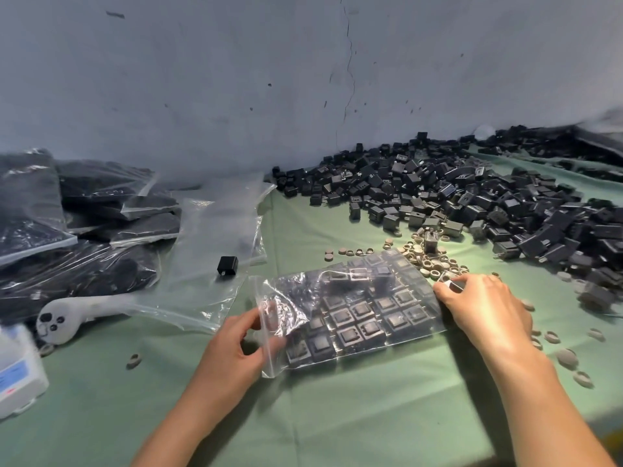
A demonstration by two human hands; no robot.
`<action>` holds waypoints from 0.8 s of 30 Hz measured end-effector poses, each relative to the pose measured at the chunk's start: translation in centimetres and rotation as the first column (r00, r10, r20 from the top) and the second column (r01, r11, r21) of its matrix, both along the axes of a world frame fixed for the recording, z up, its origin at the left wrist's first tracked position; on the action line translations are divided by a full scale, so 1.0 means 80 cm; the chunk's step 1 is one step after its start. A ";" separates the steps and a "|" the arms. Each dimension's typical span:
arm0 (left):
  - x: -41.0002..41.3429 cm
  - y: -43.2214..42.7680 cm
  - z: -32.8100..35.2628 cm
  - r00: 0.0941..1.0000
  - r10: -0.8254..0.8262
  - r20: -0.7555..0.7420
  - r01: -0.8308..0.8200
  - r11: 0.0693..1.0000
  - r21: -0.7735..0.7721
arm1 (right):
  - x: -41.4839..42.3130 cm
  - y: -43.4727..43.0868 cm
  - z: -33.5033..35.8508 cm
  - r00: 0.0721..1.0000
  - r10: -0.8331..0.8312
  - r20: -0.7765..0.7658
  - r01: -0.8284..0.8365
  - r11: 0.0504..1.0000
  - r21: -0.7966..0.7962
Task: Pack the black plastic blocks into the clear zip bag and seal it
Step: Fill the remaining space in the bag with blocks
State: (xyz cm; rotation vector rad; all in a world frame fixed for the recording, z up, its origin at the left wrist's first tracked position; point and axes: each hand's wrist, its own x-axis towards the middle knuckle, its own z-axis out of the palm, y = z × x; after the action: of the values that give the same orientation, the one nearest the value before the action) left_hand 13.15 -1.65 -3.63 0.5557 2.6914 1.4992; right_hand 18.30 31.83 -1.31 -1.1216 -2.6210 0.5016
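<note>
A clear zip bag (354, 308) lies flat on the green table, filled with rows of black plastic blocks. My left hand (236, 348) pinches the bag's open, crumpled left end (276, 315) between thumb and fingers. My right hand (485, 308) rests on the bag's right edge, fingers curled round a small block (453, 285) at that edge. A big heap of loose black blocks (472, 197) spreads along the wall at the right. One single block (227, 265) stands on an empty bag to the left.
Empty clear bags (215, 237) lie left of centre. Packed bags (84, 214) pile up at far left. Small grey rings (428, 257) scatter behind and right of the bag. A grey tool (67, 318) and a white box (17, 369) sit at the left edge.
</note>
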 end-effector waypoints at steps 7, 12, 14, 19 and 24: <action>0.000 -0.003 -0.014 1.000 -0.002 0.015 -0.002 0.960 0.279 | -0.002 0.005 -0.001 1.000 -0.003 -0.016 0.002 1.000 -0.031; -0.002 -0.013 -0.001 0.958 -0.126 0.257 -0.081 0.742 0.665 | -0.002 0.010 -0.001 1.000 -0.008 -0.006 0.008 0.998 -0.062; -0.001 -0.013 0.002 0.924 -0.220 0.314 -0.062 0.722 0.689 | -0.002 0.010 -0.001 1.000 -0.020 -0.024 0.018 0.997 -0.080; -0.007 -0.004 0.010 0.848 -0.365 0.384 0.006 0.731 0.683 | -0.002 -0.001 0.005 0.986 -0.037 -0.163 0.031 0.999 -0.040; -0.019 0.014 0.024 0.778 -0.434 0.455 0.014 0.735 0.678 | -0.005 -0.020 0.015 0.814 0.063 -0.577 -0.272 0.920 -0.282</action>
State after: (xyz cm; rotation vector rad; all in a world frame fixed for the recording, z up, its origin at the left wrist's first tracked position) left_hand 11.66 -0.49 -1.73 0.3229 1.5309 2.0697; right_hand 17.88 30.20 -0.13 -0.6690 -2.1535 1.1843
